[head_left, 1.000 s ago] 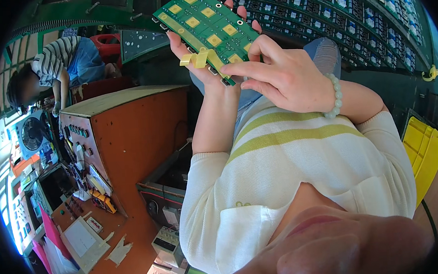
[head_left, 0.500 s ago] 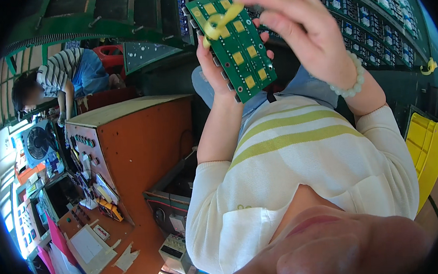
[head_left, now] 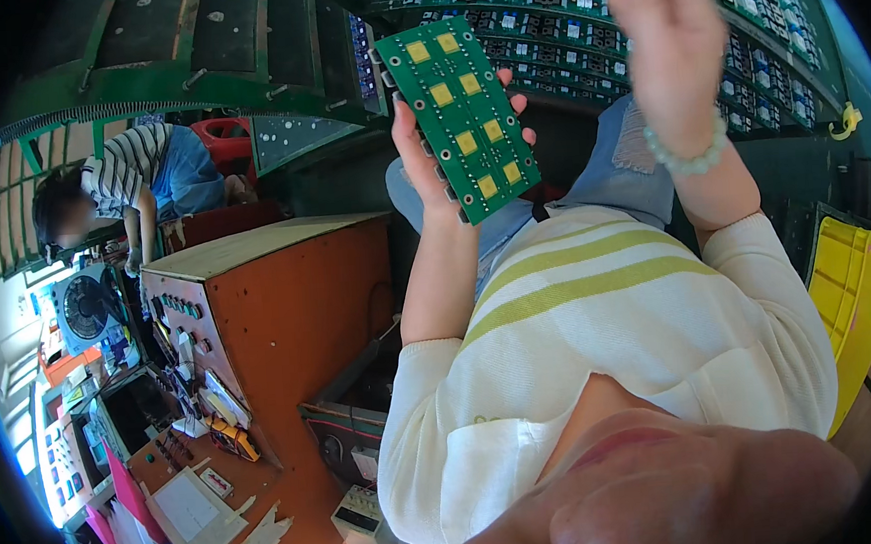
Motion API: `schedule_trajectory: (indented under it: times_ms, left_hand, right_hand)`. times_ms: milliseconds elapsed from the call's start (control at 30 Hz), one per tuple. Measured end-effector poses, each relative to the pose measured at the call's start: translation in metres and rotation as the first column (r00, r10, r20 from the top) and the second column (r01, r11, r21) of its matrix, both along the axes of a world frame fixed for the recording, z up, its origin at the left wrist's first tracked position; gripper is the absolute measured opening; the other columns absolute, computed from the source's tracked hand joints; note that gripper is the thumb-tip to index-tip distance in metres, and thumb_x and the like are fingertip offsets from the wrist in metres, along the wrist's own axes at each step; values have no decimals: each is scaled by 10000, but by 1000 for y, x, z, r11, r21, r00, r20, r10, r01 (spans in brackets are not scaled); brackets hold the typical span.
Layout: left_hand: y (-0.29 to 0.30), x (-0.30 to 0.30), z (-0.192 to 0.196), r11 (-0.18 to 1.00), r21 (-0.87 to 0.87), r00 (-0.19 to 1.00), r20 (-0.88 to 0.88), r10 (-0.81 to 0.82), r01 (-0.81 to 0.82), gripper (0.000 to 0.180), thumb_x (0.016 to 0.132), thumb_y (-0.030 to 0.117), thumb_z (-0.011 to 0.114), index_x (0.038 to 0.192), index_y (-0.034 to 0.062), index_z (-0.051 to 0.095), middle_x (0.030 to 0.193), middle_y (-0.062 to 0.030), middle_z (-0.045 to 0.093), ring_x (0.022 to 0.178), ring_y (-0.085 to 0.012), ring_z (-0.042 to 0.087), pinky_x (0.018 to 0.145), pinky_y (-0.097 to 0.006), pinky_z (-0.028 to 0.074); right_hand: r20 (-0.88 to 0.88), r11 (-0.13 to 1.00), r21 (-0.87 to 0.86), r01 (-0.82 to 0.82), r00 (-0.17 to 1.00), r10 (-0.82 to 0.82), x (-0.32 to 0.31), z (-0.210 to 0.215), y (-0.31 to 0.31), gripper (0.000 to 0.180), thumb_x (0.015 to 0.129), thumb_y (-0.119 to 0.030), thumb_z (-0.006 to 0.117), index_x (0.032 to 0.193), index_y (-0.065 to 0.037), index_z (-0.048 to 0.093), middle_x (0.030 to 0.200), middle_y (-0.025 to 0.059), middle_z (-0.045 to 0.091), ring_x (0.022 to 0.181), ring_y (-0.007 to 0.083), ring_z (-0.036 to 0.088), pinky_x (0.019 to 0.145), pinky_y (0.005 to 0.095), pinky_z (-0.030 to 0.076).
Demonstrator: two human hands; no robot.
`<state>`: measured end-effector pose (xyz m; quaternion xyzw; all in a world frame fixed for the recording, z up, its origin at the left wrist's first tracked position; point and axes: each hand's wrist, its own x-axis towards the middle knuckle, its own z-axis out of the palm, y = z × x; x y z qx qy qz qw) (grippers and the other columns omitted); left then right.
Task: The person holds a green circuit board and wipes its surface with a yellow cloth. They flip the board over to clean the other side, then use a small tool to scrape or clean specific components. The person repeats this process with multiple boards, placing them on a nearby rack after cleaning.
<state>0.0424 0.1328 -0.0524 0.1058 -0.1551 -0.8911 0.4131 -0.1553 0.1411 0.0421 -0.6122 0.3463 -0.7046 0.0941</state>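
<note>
1. A rack of electronic modules (head_left: 542, 48) spans the far right.
2. Left of centre, a green printed circuit board (head_left: 459, 119) is held up at a tilt, near the rack.
3. The blurred right hand (head_left: 669, 43) has swung away to the right, clear of the board; whether it grasps anything, I cannot tell.
4. The left hand (head_left: 422, 163) grasps the board by its long edges.
5. Gold square pads (head_left: 470, 84) now show uncovered: the yellow tape strip has left this face, so its peeling looks finished.

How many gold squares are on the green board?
8 gold squares: four side-by-side pairs, one below another down the board in the left hand. None look hidden on this face.
</note>
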Motion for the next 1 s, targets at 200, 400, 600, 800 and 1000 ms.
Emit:
schedule_trajectory:
  times_ms: [200, 400, 600, 800, 1000]
  left_hand:
    - [-8, 5, 13, 991, -32, 979, -158, 126, -133, 817, 896, 699, 382, 1394, 53, 434, 1291, -202, 543, 1108, -357, 585, 884, -505, 518]
    - [-20, 14, 17, 994, -14, 994, -3, 111, -111, 838, 864, 667, 461, 1440, 64, 381, 1389, -245, 466, 1168, -425, 531, 949, -593, 426]
    - [-21, 26, 8, 995, -79, 989, -134, 56, -67, 914, 804, 537, 653, 1473, 25, 299, 1428, -228, 404, 1252, -362, 445, 1013, -532, 334]
    - [-27, 2, 3, 998, -60, 993, -122, -11, 4, 886, 812, 530, 658, 1458, 35, 305, 1404, -220, 410, 1234, -347, 443, 995, -503, 356]
    - [-26, -27, 4, 993, -47, 987, -109, -114, 109, 902, 794, 572, 659, 1454, 59, 322, 1405, -212, 416, 1200, -341, 454, 972, -509, 358]
  right_hand:
    - [-440, 962, 273, -12, 887, 136, 26, -57, 33, 340, 850, -115, 699, 1181, -195, 694, 929, 34, 504, 644, 121, 563, 580, 242, 479]
    - [-229, 936, 343, -79, 959, 165, -4, -54, 41, 351, 926, -7, 590, 1271, -65, 627, 956, 31, 477, 836, 125, 485, 753, 234, 415]
    - [-255, 560, 72, 826, 558, -790, -141, -9, 70, 279, 952, -92, 590, 1211, 5, 633, 813, 45, 520, 768, 171, 487, 747, 286, 415]
    - [-406, -300, -250, 921, -381, -831, -257, -33, 174, 403, 950, -210, 602, 1322, -60, 562, 963, 125, 606, 780, 174, 628, 649, 293, 483]
    - [-867, -392, 208, 896, -17, -498, -310, -87, 221, 404, 949, -495, 510, 1335, -382, 551, 953, 87, 591, 811, 245, 626, 732, 342, 509]
